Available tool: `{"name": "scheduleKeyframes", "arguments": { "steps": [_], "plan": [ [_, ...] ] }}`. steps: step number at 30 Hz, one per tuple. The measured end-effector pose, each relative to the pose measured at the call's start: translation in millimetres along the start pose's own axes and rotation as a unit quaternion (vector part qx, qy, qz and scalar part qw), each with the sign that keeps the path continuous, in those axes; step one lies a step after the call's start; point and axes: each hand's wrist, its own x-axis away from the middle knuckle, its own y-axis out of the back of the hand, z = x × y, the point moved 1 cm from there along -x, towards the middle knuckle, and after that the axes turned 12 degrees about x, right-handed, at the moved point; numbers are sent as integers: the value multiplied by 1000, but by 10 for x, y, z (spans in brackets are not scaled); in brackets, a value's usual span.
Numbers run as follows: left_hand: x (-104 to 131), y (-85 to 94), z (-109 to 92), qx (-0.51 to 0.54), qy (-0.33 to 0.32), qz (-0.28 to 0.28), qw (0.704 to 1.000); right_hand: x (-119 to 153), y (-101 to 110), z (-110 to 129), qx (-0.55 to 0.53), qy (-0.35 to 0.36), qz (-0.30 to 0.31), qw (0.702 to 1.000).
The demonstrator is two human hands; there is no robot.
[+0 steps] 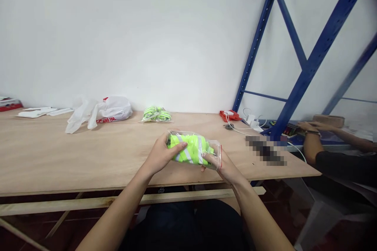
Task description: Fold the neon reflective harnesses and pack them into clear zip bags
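A clear plastic bag (193,150) holds a folded neon-yellow item with silver-grey stripes, raised just above the front part of the wooden table. My left hand (164,152) grips the bag's left end, thumb lying across the top. At the right end, beside the bag's red-edged opening, my right hand (221,163) has its fingers partly behind or inside the clear plastic; exactly which is hard to tell. Farther back on the table lies another clear bag with yellow-green striped bundles (156,114).
The wooden table (123,157) carries a white plastic bag (114,108) and flat white packets (37,112) at the back left. A red item (231,115), white cables and a blurred object lie right. Blue metal posts (306,66) rise there, near another person's arms.
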Motion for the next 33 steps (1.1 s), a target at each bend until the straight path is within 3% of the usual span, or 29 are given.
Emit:
{"name": "scheduleKeyframes", "arguments": {
  "steps": [5, 15, 21, 29, 33],
  "plan": [
    [29, -59, 16, -1, 2, 20, 1000, -2, 9, 100, 56, -7, 34, 998],
    [11, -48, 1, 15, -3, 86, 996, 10, 199, 45, 45, -8, -46, 998],
    [20, -34, -19, -37, -21, 59, 997, 29, 164, 57, 76, -21, 44, 996],
    [2, 17, -26, -29, -14, 62, 998, -9, 147, 93, 41, -8, 17, 999],
    [-17, 75, 5, -49, -15, 8, 999, -4, 241, 39, 14, -30, -24, 999]
  ]
}}
